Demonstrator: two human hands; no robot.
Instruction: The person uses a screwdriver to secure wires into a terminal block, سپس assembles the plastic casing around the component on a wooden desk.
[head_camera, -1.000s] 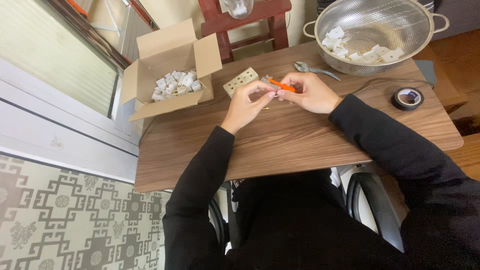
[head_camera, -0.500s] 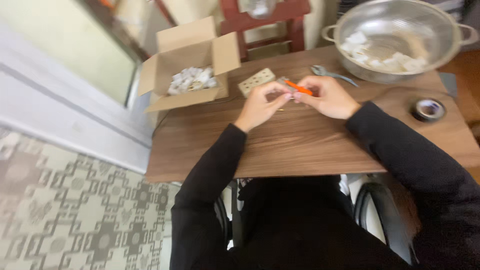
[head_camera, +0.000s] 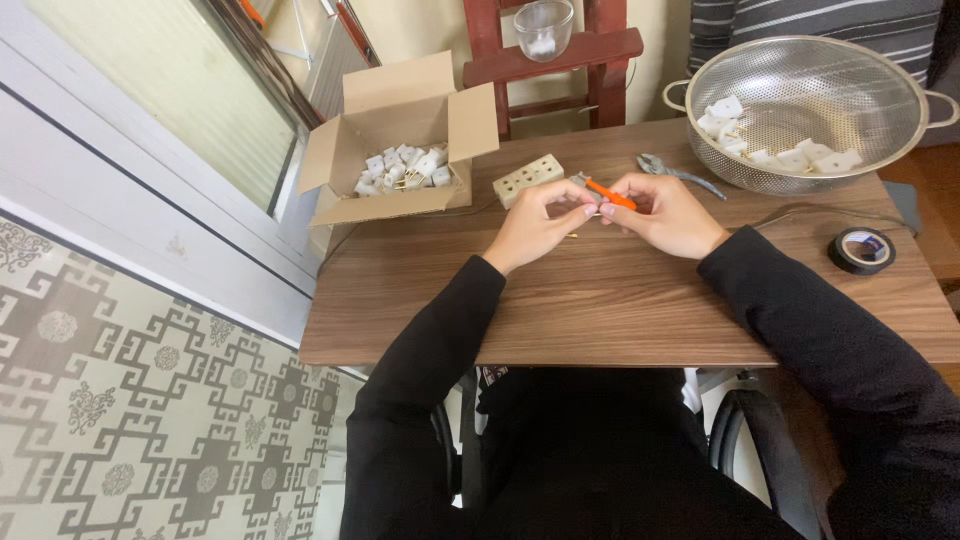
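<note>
wood table (head_camera: 620, 310) | patterned floor (head_camera: 150, 400) | window (head_camera: 160, 100) left | red chair (head_camera: 560, 60) behind

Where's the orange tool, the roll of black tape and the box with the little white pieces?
orange tool (head_camera: 610, 194), head view, on its orange handle between the hands.
roll of black tape (head_camera: 861, 250), head view, on its black ring.
cardboard box (head_camera: 396, 97), head view, on its back flap.

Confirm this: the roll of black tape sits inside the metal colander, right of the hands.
Wrong. The head view shows the roll of black tape lying on the brown wooden table, outside the metal colander, right of the hands.
</note>
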